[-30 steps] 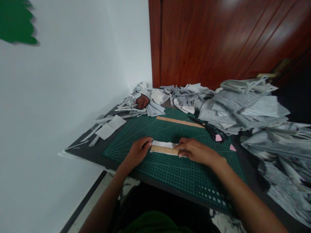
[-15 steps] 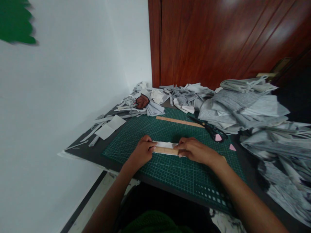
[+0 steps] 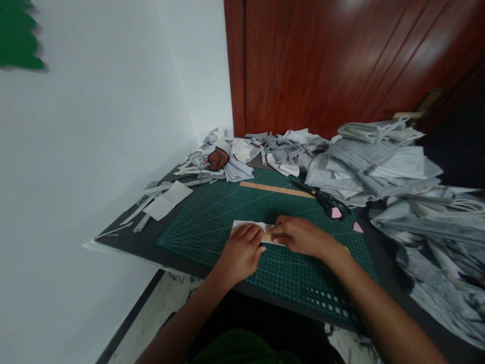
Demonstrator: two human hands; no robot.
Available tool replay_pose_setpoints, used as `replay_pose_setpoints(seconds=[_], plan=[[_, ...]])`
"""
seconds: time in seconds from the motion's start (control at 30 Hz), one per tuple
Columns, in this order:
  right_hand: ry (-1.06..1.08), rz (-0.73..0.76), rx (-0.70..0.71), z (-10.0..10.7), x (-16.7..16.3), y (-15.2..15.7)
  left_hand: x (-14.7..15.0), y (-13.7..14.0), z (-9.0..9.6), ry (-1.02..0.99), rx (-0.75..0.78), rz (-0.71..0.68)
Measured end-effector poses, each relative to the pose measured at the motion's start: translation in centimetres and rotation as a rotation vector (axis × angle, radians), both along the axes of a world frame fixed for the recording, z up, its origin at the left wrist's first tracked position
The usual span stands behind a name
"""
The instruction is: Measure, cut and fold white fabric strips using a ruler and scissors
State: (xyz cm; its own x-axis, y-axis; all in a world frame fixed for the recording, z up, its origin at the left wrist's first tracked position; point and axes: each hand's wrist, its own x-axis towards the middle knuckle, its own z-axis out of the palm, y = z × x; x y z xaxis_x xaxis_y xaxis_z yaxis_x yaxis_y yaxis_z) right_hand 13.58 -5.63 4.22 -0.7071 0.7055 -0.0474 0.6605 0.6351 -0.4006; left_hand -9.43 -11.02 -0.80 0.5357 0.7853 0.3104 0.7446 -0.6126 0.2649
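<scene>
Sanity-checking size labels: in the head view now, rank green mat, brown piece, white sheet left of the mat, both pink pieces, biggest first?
1. Green mat
2. White sheet
3. Brown piece
4. Pink pieces: the two look about alike, so unranked between themselves.

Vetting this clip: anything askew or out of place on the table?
Nothing looks damaged. Mildly untidy: the black scissors lie across one end of the far wooden ruler, a pink piece shows at their handle end, and one brown scrap stands out among the grey and white offcuts.
</scene>
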Motion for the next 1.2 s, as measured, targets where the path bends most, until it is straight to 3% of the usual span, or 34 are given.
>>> replay_pose_setpoints(seconds=[0.27,0.5,0.67,0.73,0.87,1.07,1.2], plan=[[0.090,-0.161,-0.012,-1.8,0.6,1.6,-0.2,-0.6,0.4,-0.024,-0.062,0.015],[0.065,-0.181,-0.065,-1.5,0.8,1.2,-1.6,-0.1,0.6,0.038,-0.109,-0.064],[0.050,-0.255,0.005,-0.5,0.3,0.4,-1.6,-0.3,0.5,0.056,-0.100,-0.065],[0.106,-0.197,0.022,-0.1,-0.2,0.0,-1.5,-0.4,0.6,0.053,-0.089,-0.054],[0.247,0.020,-0.113,-0.7,-0.8,-0.4,-1.4,-0.6,0.5,0.029,-0.075,-0.051],[0.231,-0.016,-0.191,-1.9,-0.5,0.6,-2.5,0.4,-0.9,-0.130,-0.048,0.095],[0.230,-0.030,-0.244,-1.7,-0.3,0.9,-4.2,1.4,-1.3,-0.207,-0.111,0.151]])
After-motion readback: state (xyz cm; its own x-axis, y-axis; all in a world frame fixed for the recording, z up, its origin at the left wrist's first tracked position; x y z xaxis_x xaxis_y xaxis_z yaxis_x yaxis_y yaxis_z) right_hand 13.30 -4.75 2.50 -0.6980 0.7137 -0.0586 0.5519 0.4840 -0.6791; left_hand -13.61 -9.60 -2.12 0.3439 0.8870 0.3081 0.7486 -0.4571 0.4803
